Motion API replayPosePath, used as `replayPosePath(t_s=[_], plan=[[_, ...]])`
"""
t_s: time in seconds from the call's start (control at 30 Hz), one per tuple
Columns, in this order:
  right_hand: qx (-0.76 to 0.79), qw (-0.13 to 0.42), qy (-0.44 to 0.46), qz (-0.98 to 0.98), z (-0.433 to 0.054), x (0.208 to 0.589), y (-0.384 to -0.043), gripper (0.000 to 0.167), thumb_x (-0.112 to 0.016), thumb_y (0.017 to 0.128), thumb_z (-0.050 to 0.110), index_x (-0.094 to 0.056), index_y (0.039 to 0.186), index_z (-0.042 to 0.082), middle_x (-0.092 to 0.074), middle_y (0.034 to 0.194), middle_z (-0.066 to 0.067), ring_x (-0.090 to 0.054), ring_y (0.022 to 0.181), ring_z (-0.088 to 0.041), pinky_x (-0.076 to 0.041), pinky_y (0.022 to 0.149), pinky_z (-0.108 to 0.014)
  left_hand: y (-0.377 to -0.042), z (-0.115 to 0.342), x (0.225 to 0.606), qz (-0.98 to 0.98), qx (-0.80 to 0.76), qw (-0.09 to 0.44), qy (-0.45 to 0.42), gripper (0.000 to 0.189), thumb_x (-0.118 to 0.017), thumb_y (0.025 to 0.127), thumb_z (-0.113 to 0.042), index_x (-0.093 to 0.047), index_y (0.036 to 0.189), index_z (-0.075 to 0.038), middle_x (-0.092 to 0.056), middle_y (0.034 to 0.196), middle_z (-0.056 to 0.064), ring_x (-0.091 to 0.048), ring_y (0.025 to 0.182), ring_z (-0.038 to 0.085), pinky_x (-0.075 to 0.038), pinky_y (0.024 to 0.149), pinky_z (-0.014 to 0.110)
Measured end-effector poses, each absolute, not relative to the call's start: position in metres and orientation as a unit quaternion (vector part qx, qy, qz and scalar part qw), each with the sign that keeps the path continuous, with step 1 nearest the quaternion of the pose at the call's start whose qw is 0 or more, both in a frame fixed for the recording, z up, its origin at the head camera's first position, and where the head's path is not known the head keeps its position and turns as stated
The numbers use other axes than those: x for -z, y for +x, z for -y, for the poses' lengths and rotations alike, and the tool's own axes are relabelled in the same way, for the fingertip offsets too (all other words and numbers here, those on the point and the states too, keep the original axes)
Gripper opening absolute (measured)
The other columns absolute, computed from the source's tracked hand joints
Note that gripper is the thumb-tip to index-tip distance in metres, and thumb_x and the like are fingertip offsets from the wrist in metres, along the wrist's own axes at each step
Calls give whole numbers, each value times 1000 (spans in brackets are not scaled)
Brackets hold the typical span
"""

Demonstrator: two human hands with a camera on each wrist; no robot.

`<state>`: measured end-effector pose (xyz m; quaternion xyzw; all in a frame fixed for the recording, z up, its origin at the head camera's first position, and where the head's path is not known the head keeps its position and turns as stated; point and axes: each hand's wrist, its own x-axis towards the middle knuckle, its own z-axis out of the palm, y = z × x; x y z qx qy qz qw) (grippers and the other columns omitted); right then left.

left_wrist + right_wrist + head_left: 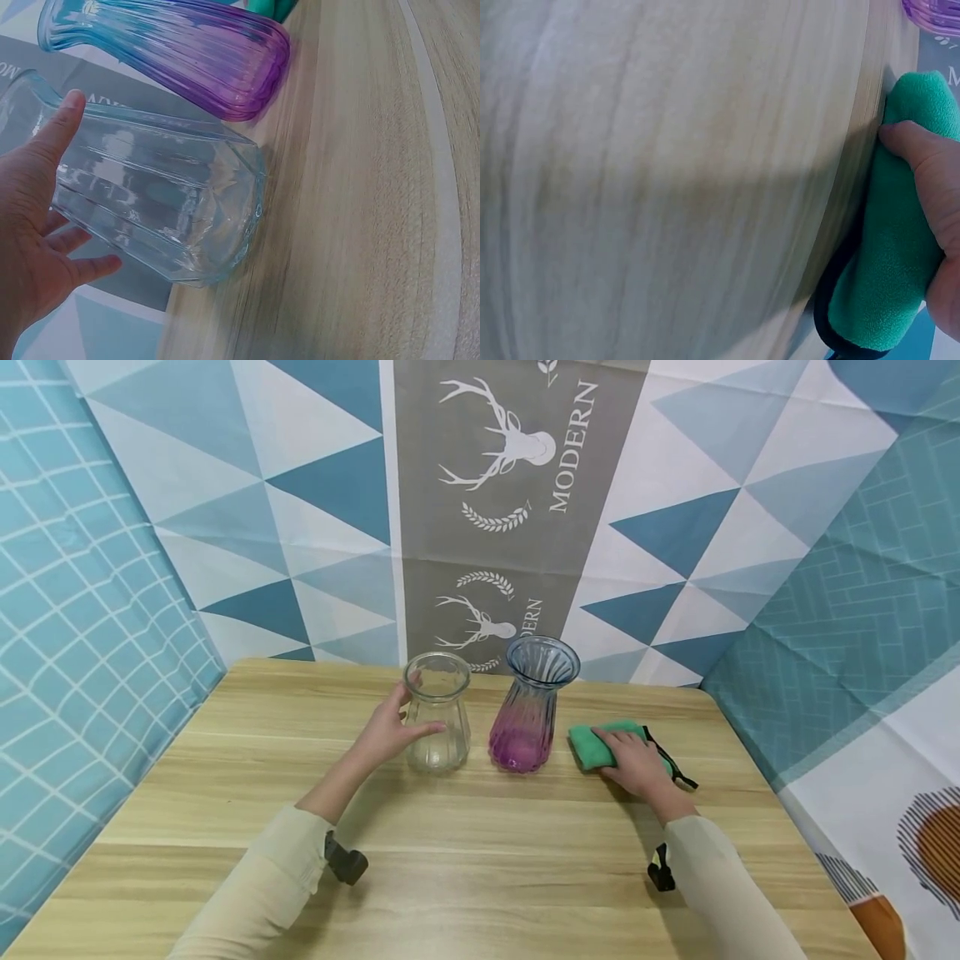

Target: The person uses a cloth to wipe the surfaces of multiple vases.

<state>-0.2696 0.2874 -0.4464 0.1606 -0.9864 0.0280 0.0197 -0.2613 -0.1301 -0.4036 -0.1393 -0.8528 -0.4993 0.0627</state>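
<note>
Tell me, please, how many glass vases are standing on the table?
2: the clear vase on the left, and the blue-and-purple vase between it and the green cloth. No other vase shows.

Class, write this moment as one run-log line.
Left hand: around clear vase | Right hand: grips green cloth | Purple-blue vase: upright, untouched

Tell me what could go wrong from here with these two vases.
The left hand has spread fingers at the clear vase, which might slip if lifted like this.
The blue-and-purple vase stands close beside it; a sideways move could knock them together.
The right hand holds the green cloth on that vase's other side and might bump it.
</note>
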Motion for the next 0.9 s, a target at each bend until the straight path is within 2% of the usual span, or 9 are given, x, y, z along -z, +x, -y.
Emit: replayPosePath(t_s=[0.2, 0.4, 0.6, 0.9], plan=[[-82, 28, 156, 984, -289, 440, -269, 60, -67, 86, 21, -42, 140, 10, -52, 133, -20, -47, 120, -44, -42, 89, -63, -261, 127, 401, 849, 506, 66, -135, 99, -80, 69, -38, -22, 148, -22, -34, 149, 15, -40, 131, 39, -36, 104, 58], [-176, 26, 167, 970, -287, 434, -266, 55, -65, 87, 10, -44, 137, 1, -52, 131, -25, -49, 119, -43, -41, 95, -58, -262, 127, 398, 844, 518, 64, -128, 111, -81, 69, -36, -7, 151, -21, -34, 149, 17, -40, 131, 38, -38, 102, 57], [-211, 33, 163, 963, -281, 427, -260, 57, -65, 86, 7, -41, 137, 0, -49, 132, -26, -47, 120, -44, -40, 97, -58, -262, 128, 398, 844, 519, 58, -123, 111, -78, 72, -37, -2, 151, -22, -35, 148, 18, -39, 132, 39, -39, 102, 55], [-289, 42, 160, 943, -271, 407, -243, 62, -63, 86, 4, -36, 142, 6, -43, 139, -24, -42, 125, -44, -38, 97, -60, -262, 129, 394, 836, 532, 52, -123, 108, -76, 75, -33, 1, 150, -32, -38, 146, 17, -40, 131, 40, -40, 101, 57]])
